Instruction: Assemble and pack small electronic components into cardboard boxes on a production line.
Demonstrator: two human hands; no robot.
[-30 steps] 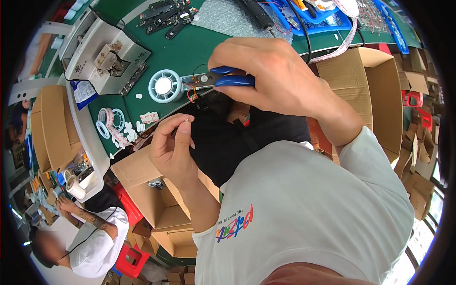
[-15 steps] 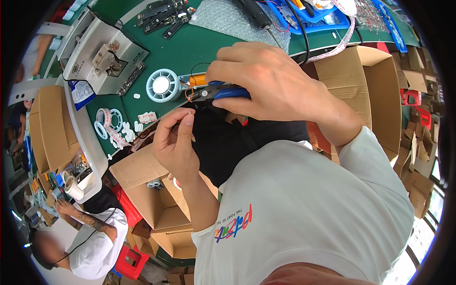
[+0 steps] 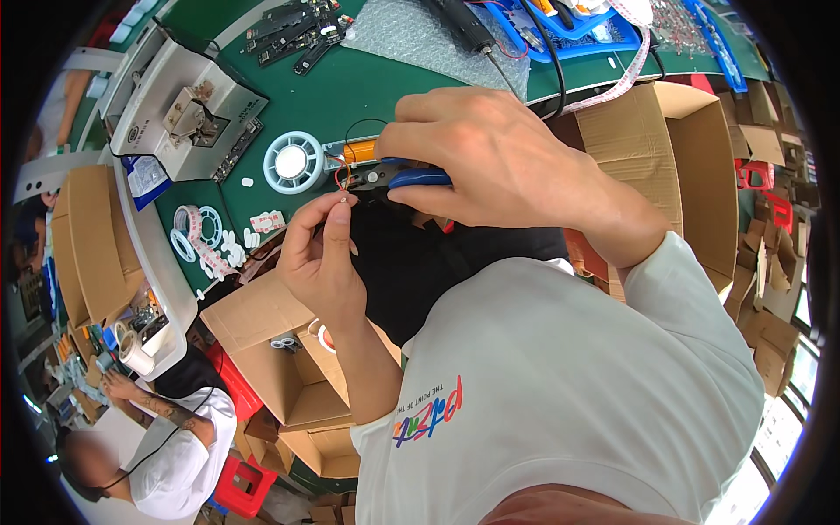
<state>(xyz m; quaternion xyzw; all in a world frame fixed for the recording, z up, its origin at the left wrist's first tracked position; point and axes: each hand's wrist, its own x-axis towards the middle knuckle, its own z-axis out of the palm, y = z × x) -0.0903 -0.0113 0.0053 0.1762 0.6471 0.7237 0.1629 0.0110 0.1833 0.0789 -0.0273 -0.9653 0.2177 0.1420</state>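
Note:
My right hand (image 3: 490, 153) is wrapped round the blue-handled pliers (image 3: 420, 178), whose jaws point left over the table's near edge. Thumb and forefinger of my left hand (image 3: 325, 254) are pinched on a tiny pale piece, too small to name, just below the jaws. Thin red wires (image 3: 339, 171) run close above those fingertips. They lead up to a small device on the table: a light-blue round, spoked, fan-like part (image 3: 294, 163) with a white centre, joined to a body with an orange cylindrical cell (image 3: 360, 150). My right fingers partly cover that body.
Left of the device stands a grey-white bench machine (image 3: 188, 118). White stickers, a tape strip and blue rings (image 3: 197, 234) lie nearer. Behind are black circuit boards (image 3: 297, 31), bubble wrap (image 3: 402, 39), an electric screwdriver (image 3: 468, 31) and a blue tray (image 3: 569, 44). Cartons (image 3: 700, 175) flank me; a co-worker (image 3: 175, 446) sits left.
My left fingertips have moved up slightly, closer to the wires and the plier jaws. My right hand keeps its hold on the pliers, and the whole view has shifted a little.

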